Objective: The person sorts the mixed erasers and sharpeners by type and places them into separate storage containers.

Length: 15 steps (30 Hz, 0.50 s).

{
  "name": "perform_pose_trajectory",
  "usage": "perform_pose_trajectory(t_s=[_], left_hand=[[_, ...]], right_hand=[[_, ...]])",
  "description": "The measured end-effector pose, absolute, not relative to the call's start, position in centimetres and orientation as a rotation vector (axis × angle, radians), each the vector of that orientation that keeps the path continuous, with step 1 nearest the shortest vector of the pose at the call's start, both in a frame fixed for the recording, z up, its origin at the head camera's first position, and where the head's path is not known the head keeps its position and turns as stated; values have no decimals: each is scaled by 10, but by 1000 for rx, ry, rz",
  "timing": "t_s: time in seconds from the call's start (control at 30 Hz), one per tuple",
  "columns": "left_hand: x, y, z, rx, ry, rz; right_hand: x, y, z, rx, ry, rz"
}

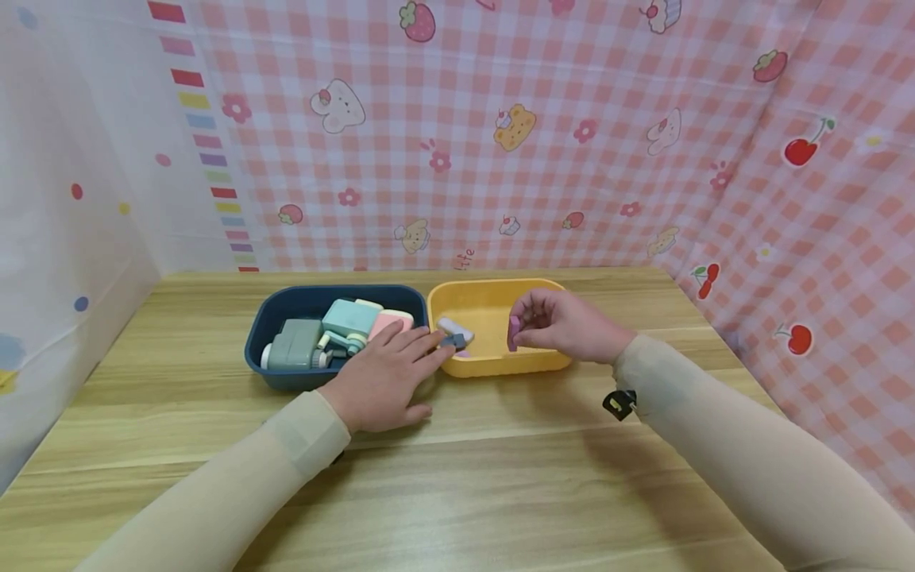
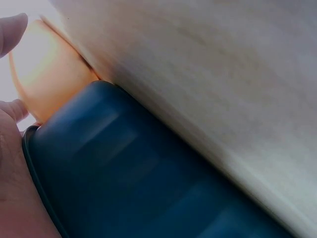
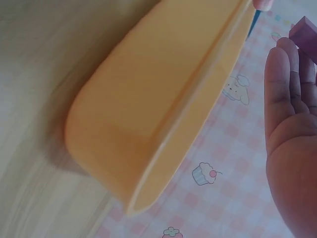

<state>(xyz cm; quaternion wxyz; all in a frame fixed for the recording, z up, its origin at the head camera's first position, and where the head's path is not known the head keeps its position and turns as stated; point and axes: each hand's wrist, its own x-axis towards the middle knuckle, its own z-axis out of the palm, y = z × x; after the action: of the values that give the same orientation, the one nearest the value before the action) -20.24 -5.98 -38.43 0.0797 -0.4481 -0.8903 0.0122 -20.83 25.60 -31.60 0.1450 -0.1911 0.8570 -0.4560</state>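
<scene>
My right hand (image 1: 561, 326) pinches a small purple block (image 1: 513, 333) over the yellow bin (image 1: 493, 298). In the right wrist view the block (image 3: 304, 35) shows at the fingertips, above the bin's rim. My left hand (image 1: 386, 377) lies with fingers stretched across the right end of the dark blue bin (image 1: 286, 382), and its fingertips reach the yellow bin's left edge. Near those fingertips, inside the yellow bin, are a pale lilac piece (image 1: 457, 329) and a grey-blue piece (image 1: 455, 342); the fingers partly hide them.
The blue bin holds a grey-green toy (image 1: 296, 342), a mint box-shaped piece (image 1: 350, 316), a pink piece (image 1: 392, 321) and smaller parts. Both bins stand side by side on a wooden table (image 1: 486, 477). A patterned cloth (image 1: 457, 175) hangs behind.
</scene>
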Motion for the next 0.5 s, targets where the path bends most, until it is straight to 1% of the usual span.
perform_pose_trajectory(t_s=[0.5], left_hand=[[-204,-60,-385,-1347,-2653,29]], right_hand=[[-232,236,-309,-582,2425,-1476]])
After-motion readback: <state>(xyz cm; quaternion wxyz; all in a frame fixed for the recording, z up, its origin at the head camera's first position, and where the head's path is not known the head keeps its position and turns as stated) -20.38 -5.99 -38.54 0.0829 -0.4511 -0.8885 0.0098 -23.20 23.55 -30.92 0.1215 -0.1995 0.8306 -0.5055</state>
